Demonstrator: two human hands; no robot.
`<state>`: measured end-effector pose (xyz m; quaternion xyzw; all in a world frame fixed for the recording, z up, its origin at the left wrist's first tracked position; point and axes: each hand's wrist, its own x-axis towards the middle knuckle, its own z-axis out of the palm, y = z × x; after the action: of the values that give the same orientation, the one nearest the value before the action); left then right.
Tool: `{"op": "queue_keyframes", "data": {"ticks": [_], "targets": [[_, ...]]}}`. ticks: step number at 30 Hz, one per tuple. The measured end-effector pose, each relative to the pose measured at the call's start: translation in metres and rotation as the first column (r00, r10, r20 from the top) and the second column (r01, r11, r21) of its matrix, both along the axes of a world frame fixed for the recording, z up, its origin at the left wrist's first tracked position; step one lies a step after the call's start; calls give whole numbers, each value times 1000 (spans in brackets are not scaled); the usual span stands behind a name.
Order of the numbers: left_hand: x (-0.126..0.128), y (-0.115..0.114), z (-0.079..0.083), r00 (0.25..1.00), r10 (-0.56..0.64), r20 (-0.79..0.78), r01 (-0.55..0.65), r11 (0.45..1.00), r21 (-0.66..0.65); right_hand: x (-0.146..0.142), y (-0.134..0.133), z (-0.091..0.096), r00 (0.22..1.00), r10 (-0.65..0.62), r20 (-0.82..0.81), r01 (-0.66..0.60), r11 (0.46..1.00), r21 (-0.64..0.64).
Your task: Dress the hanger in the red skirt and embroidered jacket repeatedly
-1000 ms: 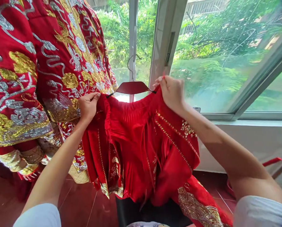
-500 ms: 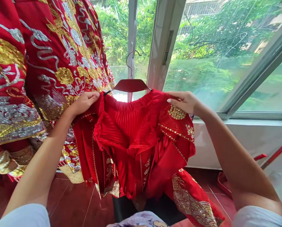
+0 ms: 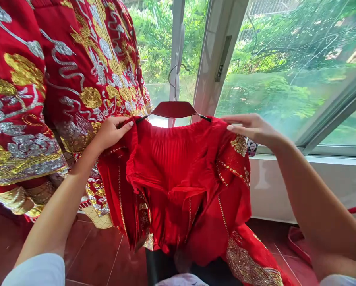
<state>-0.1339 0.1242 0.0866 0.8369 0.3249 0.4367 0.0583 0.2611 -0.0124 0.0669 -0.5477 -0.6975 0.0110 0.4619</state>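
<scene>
A red dress top [image 3: 172,159] with a pleated inner back and gold beaded trim hangs on a clothes hanger [image 3: 174,109] with a dark red middle and a wire hook. On its left shoulder my left hand [image 3: 114,133] grips the cloth between thumb and fingers. My right hand [image 3: 251,128] pinches the opposite shoulder, thumb in front and fingers stretched behind, beside a gold emblem [image 3: 239,144]. The dress's lower part, with gold wave embroidery [image 3: 249,262], trails down to the right. Both arms are stretched forward, holding the shoulders apart.
At left hangs a red embroidered jacket [image 3: 61,71] with gold and silver motifs. Behind the dress are a sliding window [image 3: 209,59] and a pale wall [image 3: 273,190]. Below lie a black seat [image 3: 157,266], a red tiled floor [image 3: 91,254] and a red object [image 3: 300,242] at right.
The view has shifted a little, so the scene sits farther right. My right hand has moved outward, and the neckline is spread wider. Both hands keep their hold on the shoulders.
</scene>
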Motion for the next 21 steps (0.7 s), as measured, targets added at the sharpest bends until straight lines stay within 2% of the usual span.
{"op": "queue_keyframes", "data": {"ticks": [1,3,4,6,7,8,9,10,11,12,14,15,16,18,19,21], "targets": [[0,2,3,999,-23,-34,22,1000,-18,-3,1,6,998,49,39,-48,998,-29],[2,2,5,999,10,-40,-8,1000,26,-14,4,13,981,108,159,-92,990,-105],[3,-2,2,998,53,-20,-51,995,86,-21,2,14,968,66,243,-48,996,-78],[3,-21,-13,987,141,78,-156,958,239,-39,-11,4,911,-147,386,109,987,117],[3,-35,-26,972,178,153,-217,929,300,-51,-23,-6,879,-284,383,190,946,264],[1,-50,-43,951,207,229,-277,899,339,-65,-38,-20,848,-422,321,278,869,409],[-2,-66,-62,916,237,323,-346,874,340,-79,-54,-37,838,-506,206,357,793,493],[-4,-81,-84,885,297,358,-412,858,308,-94,-70,-56,823,-565,50,463,719,518],[-7,-93,-107,861,353,367,-460,847,265,-108,-84,-77,783,-621,-35,562,683,467],[-8,-103,-128,843,393,367,-490,842,224,-120,-94,-97,736,-674,-65,649,675,350],[-8,-112,-161,829,465,311,-512,854,88,-136,-98,-133,722,-689,-67,691,712,126],[-8,-112,-171,830,486,273,-510,860,21,-140,-94,-146,726,-686,-47,688,725,37],[-7,-110,-176,835,502,225,-507,861,-39,-142,-87,-156,735,-677,-31,677,736,-21],[-7,-104,-171,850,510,131,-502,860,-93,-141,-70,-166,755,-655,-27,653,755,-57],[-8,-103,-163,860,502,96,-496,865,-77,-140,-65,-165,769,-637,-52,636,771,-41],[-11,-108,-141,896,440,65,-443,896,39,-143,-64,-154,822,-553,-133,562,826,37]]}}
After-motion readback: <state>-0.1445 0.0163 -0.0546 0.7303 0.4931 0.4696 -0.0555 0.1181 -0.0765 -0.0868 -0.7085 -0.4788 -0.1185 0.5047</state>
